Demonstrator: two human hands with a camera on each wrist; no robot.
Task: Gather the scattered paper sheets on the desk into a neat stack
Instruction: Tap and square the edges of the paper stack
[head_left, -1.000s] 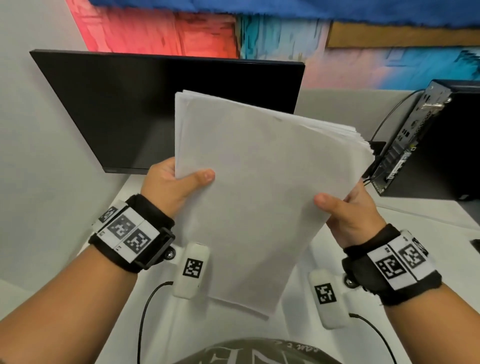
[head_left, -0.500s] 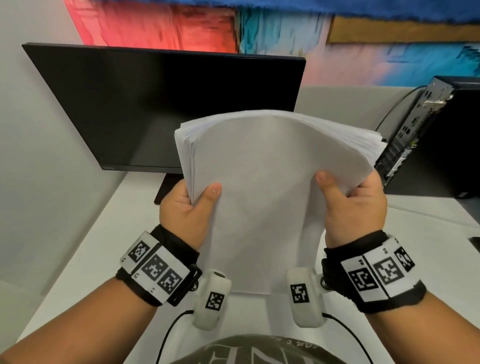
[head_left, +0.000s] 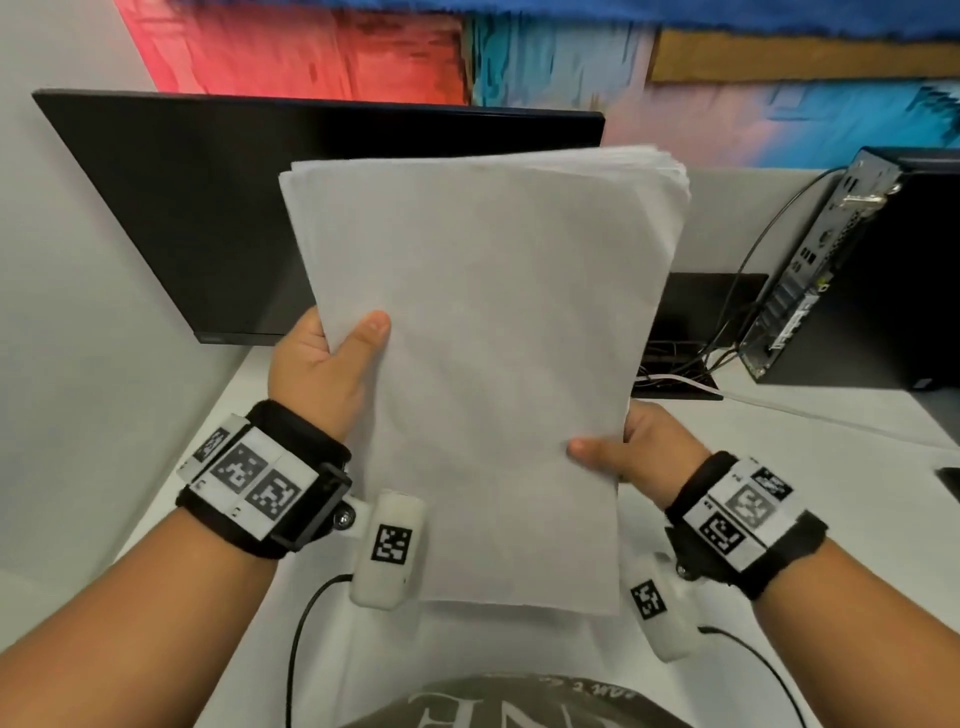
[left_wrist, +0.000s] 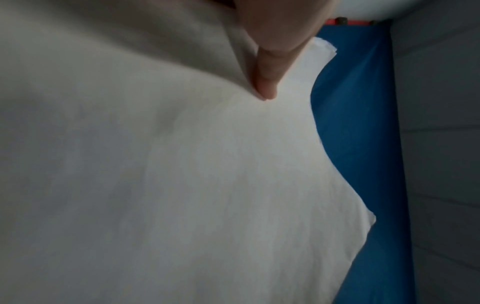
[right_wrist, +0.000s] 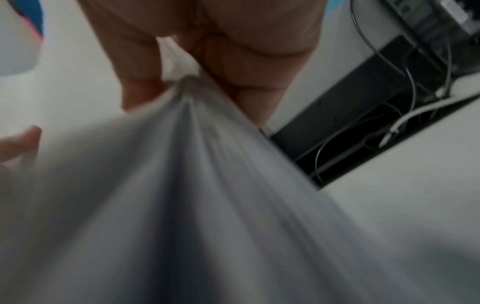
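White paper sheets (head_left: 483, 364) pinched by your left hand (head_left: 317, 379) and right hand (head_left: 631, 447); next, tap edges level on the worktop (head_left: 810, 519).

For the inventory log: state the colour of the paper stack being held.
Plain white, unprinted paper stack; clearest in the head view.

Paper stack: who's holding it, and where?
Both hands hold the stack, lifted upright. The left hand pinches its left long edge about midway; the right hand pinches the right edge lower down, thumbs on the front sheet.
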